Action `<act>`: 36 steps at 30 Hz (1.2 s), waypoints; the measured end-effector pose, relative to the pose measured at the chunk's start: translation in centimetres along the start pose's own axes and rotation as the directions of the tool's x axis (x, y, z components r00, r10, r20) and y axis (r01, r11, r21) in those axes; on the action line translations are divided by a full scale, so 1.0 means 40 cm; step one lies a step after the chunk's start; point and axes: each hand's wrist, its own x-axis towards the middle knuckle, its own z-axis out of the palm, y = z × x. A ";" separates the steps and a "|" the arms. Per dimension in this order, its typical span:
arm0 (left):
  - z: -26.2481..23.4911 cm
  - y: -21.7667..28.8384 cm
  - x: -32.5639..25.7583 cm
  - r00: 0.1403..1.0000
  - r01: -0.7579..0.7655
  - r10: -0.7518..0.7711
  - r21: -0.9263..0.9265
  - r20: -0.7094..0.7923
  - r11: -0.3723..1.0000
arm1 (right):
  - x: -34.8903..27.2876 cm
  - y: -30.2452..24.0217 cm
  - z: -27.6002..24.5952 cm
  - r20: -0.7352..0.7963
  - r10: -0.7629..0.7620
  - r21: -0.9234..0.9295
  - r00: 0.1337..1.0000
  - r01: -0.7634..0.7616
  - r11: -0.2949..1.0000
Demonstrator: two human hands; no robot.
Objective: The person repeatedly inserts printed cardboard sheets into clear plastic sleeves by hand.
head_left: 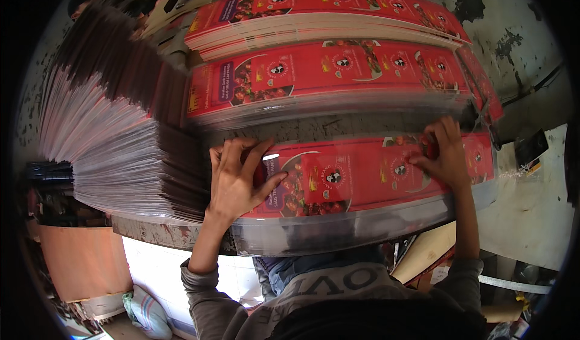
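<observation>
Right in front of me lies a red printed sheet (368,177) with round food pictures, on top of a stack of clear, glossy sheets (338,231). My left hand (235,180) rests over its left end, thumb stretched across the print and fingers apart near the far corner. Toward the right end, my right hand (444,153) has its fingertips at the far edge and its thumb on the print. Both hands look open, touching the sheet without a closed grip. Parts of the sheet under the fingers are hidden.
Two more red printed stacks, a middle one (338,68) and a far one (326,5), lie beyond. To the left leans a tall fanned pile of sheets (121,141). At right are a pale board (538,201) and a dark phone-like object (531,148).
</observation>
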 end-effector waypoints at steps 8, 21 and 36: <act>0.015 -0.011 0.006 0.980 0.193 -0.196 -0.084 -0.026 0.978 | -0.008 -0.010 0.018 -0.036 0.114 0.150 0.993 -0.108 0.983; 0.017 -0.019 0.016 0.993 0.054 -0.053 0.000 -0.110 0.999 | -0.001 0.000 0.008 -0.097 -0.003 0.166 0.995 0.019 0.986; -0.077 -0.010 0.118 0.929 0.254 -0.150 0.288 -0.337 0.923 | 0.161 0.030 -0.049 -0.313 -0.093 0.169 0.945 0.152 0.974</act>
